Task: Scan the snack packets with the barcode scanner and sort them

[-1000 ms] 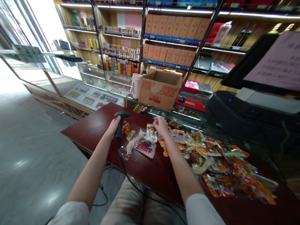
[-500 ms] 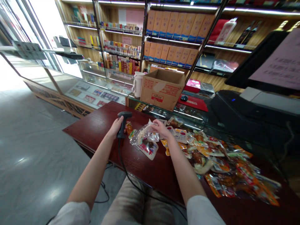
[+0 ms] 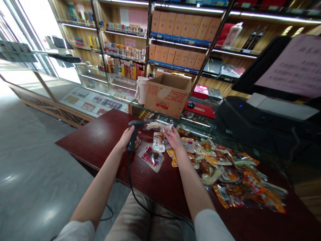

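- A scanner (image 3: 132, 136) was gripped by the left hand (image 3: 126, 138).
- A clear packet (image 3: 156, 125) was pinched by the right hand (image 3: 173, 136), lengthwise toward the scanner, near the table's (image 3: 100, 130) far edge.

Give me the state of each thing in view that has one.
Left hand, closed around scanner
Scanner, held upright
Right hand, gripping clear packet
Clear packet, held at one end
Cardboard box, open-topped
White cup, upright
Packet pile, lying on table
Monitor, partly covered by paper
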`<state>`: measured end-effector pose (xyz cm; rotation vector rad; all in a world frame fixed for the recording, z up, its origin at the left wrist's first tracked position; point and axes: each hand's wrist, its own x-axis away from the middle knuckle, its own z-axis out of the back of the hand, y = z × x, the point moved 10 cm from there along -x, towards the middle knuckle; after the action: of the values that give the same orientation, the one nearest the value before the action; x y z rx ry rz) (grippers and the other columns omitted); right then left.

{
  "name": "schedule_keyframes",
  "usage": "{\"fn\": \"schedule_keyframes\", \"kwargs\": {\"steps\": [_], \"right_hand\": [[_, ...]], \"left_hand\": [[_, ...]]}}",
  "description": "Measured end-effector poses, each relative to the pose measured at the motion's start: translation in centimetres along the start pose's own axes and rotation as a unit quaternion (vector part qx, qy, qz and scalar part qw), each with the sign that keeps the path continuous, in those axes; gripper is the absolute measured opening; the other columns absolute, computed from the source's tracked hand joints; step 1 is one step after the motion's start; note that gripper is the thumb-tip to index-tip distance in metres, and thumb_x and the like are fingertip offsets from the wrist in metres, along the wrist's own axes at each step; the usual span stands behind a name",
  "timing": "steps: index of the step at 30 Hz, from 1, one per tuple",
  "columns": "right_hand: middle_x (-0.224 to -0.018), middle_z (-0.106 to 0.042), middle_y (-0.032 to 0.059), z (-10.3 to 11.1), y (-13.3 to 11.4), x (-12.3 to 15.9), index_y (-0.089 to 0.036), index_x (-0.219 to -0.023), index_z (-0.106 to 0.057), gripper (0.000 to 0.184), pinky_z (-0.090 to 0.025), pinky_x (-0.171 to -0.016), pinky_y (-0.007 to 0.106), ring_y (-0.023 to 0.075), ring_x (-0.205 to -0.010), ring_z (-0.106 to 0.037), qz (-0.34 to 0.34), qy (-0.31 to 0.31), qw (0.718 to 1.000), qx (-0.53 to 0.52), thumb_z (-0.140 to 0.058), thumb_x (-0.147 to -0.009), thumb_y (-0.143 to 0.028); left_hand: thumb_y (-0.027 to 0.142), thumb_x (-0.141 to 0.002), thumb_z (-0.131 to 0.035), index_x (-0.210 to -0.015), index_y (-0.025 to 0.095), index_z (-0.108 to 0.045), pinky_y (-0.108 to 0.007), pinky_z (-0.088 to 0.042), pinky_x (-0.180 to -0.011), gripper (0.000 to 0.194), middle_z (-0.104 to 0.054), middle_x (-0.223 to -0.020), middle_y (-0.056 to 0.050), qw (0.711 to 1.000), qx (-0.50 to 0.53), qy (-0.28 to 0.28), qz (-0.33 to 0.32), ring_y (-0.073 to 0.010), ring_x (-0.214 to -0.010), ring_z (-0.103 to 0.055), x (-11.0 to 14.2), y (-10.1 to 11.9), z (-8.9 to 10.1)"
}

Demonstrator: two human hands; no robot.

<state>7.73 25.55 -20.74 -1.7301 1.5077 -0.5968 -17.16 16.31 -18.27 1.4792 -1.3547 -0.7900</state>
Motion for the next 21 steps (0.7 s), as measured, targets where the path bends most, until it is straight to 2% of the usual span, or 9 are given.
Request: {"fn": "schedule_keyframes", "kwargs": {"steps": [5,13,16,21], "right_hand": [[-0.082,-0.070,-0.0067,1.1,0.3,-0.3,-0.028,-0.099,-0.063,0.029,-0.056,-0.099,0.043,0.0146,-0.084,-0.073,0.002,0.026,1.000,-0.005,-0.072,-0.074,-0.015],[-0.092,-0.072,-0.0024,1.5,1.0,-0.5,-0.024,-0.097,-0.064,0.035,-0.057,-0.099,0.040,0.0150,-0.090,-0.072,-0.002,0.030,1.000,0.009,-0.077,-0.067,-0.010],[-0.090,-0.071,-0.0035,1.7,1.3,-0.7,-0.024,-0.094,-0.063,0.036,-0.059,-0.095,0.036,0.0135,-0.087,-0.073,0.000,0.037,0.999,0.020,-0.080,-0.066,-0.010],[-0.087,-0.071,-0.0032,1.9,1.8,-0.8,-0.022,-0.094,-0.063,0.037,-0.063,-0.086,0.032,0.0128,-0.081,-0.073,-0.011,0.046,0.998,0.031,-0.081,-0.064,-0.010]], "left_hand": [[0.046,-0.096,-0.053,-0.095,0.014,-0.053,-0.020,-0.039,-0.034,0.032,-0.064,-0.061,-0.001,0.999,-0.023,-0.025,0.015,-0.0093,-0.034,-0.051,0.3,-0.4,-0.9],[0.046,-0.093,-0.057,-0.098,0.015,-0.051,-0.020,-0.040,-0.035,0.032,-0.066,-0.067,-0.002,0.998,-0.017,-0.052,0.016,-0.0095,-0.038,-0.053,1.0,0.0,-2.7],[0.046,-0.092,-0.059,-0.098,0.014,-0.053,-0.020,-0.042,-0.037,0.033,-0.063,-0.064,0.000,0.995,-0.017,-0.091,0.035,-0.0100,-0.041,-0.055,1.4,-0.3,-4.3],[0.053,-0.090,-0.060,-0.101,0.013,-0.058,-0.020,-0.038,-0.036,0.042,-0.057,-0.056,0.002,0.979,-0.013,-0.187,0.083,-0.0103,-0.039,-0.052,2.4,-1.6,-7.5]]}}
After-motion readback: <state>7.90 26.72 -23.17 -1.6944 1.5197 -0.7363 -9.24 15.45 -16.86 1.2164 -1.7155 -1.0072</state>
